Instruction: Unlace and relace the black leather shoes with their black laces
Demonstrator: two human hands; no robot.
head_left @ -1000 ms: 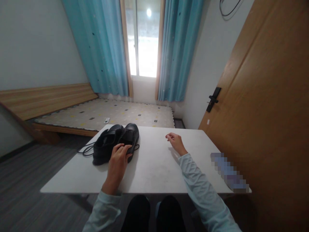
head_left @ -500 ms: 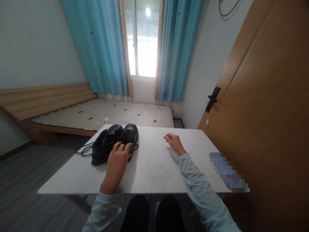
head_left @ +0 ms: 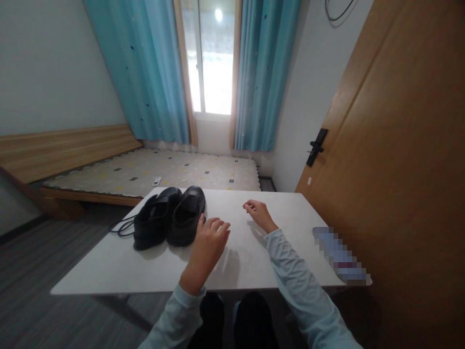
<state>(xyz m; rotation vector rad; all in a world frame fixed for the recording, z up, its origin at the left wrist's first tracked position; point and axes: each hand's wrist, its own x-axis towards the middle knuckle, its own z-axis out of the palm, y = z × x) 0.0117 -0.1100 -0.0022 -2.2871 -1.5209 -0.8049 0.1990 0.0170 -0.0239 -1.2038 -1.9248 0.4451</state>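
Basically, left hand (head_left: 208, 242) hovered open, empty, just right of shoes (head_left: 170, 221), paired side by side on tabletop (head_left: 254, 261). Right hand (head_left: 257, 213) loosely curled, resting, holding nothing.

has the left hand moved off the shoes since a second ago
Yes. The left hand has come off the black shoes and shifted right, now hovering over the bare white table just beside the right-hand shoe.
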